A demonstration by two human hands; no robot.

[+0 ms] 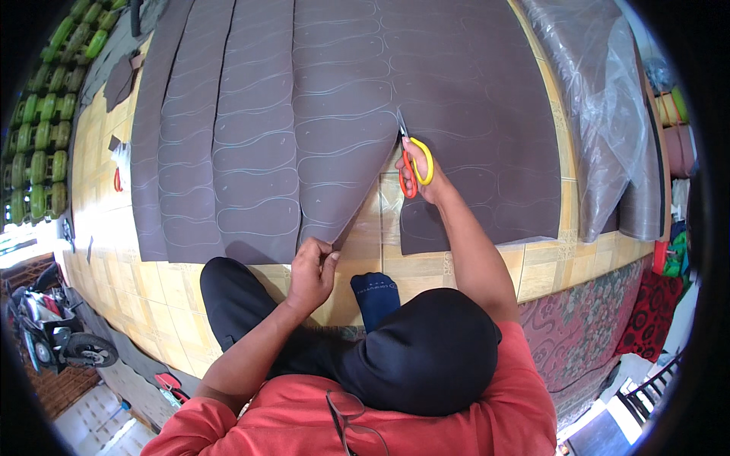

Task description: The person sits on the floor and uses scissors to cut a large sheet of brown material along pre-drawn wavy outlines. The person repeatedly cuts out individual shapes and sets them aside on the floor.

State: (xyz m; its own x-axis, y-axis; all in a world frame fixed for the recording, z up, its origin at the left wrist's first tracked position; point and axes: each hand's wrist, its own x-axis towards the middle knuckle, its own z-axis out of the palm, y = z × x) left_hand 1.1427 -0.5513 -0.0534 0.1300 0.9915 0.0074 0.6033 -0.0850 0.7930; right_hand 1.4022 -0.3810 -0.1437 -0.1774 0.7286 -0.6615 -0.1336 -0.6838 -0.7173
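Observation:
A large dark brown sheet [471, 114] covers the tiled floor in front of me, marked with rows of pale sole-shaped outlines. A cut runs up from its near edge, splitting it into a left strip [334, 167] and a wider right part. My right hand [422, 169] grips scissors [426, 156] with one yellow and one orange handle. Their blades point away from me at the top of the cut. My left hand [312, 270] pinches the near corner of the left strip, holding it aside so tiles show in the gap.
More marked strips [190, 167] lie at the left. Clear plastic sheeting [608, 106] covers a dark roll at the right. A second orange-handled tool [118, 179] rests on the left tiles. A patterned rug [582, 327] lies near right; a motorcycle [57, 334] stands far left.

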